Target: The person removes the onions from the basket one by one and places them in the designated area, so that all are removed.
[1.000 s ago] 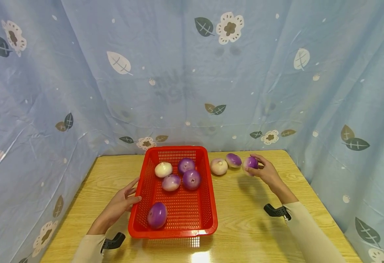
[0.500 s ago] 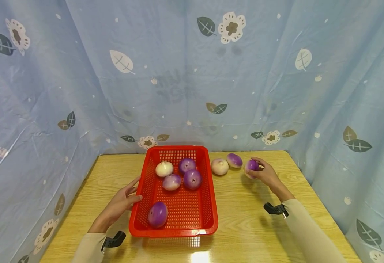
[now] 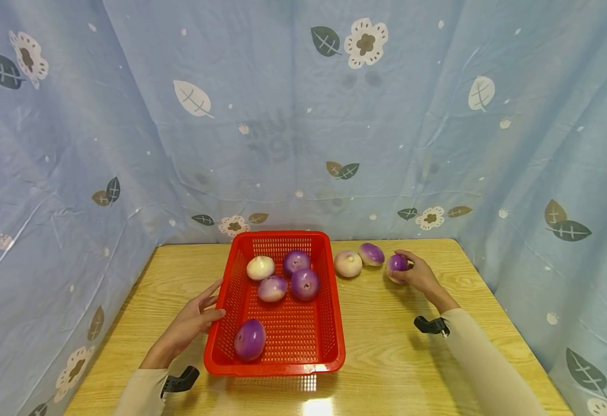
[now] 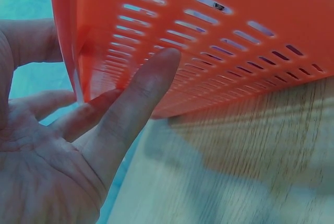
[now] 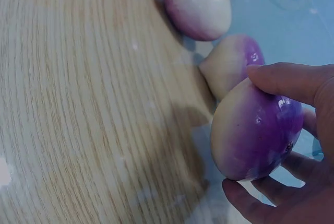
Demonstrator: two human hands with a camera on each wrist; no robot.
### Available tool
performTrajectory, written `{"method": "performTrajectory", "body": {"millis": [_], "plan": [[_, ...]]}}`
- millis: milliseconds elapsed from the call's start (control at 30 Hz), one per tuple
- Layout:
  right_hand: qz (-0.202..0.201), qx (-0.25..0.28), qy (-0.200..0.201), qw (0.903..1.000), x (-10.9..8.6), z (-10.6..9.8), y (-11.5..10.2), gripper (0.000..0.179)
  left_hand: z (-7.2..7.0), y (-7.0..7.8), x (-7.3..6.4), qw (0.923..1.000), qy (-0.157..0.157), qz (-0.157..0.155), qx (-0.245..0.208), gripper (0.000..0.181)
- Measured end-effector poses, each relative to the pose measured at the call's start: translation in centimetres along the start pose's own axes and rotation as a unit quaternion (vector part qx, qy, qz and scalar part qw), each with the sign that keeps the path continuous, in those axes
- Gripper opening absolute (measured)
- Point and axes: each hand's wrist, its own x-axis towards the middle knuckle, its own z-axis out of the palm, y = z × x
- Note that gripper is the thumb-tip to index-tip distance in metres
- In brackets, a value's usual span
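Observation:
My right hand (image 3: 422,276) holds a glossy purple-and-white turnip (image 5: 255,132) at the right end of a short row. Its thumb lies on the upper side and the other fingers curl round the purple end. Two more turnips sit to its left: a purple-topped one (image 3: 372,255) and a paler one (image 3: 348,263) beside the basket. My left hand (image 3: 191,318) grips the left rim of the red plastic basket (image 3: 341,323); fingers press the slotted outer wall in the left wrist view. Several turnips lie inside, among them a purple one (image 3: 250,340) near the front and a whitish one (image 3: 261,268).
The basket stands on a wood-grain table (image 3: 381,346), left of the turnip row. A blue patterned curtain (image 3: 293,115) surrounds the table's back and sides. Black wrist cameras (image 3: 181,380) are strapped to both forearms.
My right hand has lowered slightly toward the table with the turnip, bringing it level with the row. The left hand and basket have stayed in place.

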Motion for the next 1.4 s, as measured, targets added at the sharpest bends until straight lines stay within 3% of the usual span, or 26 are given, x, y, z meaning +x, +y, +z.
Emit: {"method": "performTrajectory", "body": {"millis": [500, 700, 867, 1400], "plan": [[-0.007, -0.029, 0.004, 0.9996, 0.9, 0.8, 0.5, 0.077, -0.3, -0.1, 0.0, 0.9998, -0.016, 0.006, -0.006, 0.08], [-0.006, -0.025, -0.001, 0.9997, 0.5, 0.5, 0.3, 0.079, -0.2, -0.1, 0.0, 0.9998, -0.016, 0.008, -0.007, 0.081], [-0.014, -0.061, 0.009, 0.998, -0.3, 0.0, -0.3, 0.078, -0.1, -0.1, 0.0, 0.9999, -0.013, 0.006, -0.004, 0.081], [-0.125, -0.095, 0.053, 0.9861, -4.3, -1.3, -4.4, 0.07, 0.0, 0.1, -0.3, 1.0, 0.002, 0.004, 0.005, 0.081]]}}
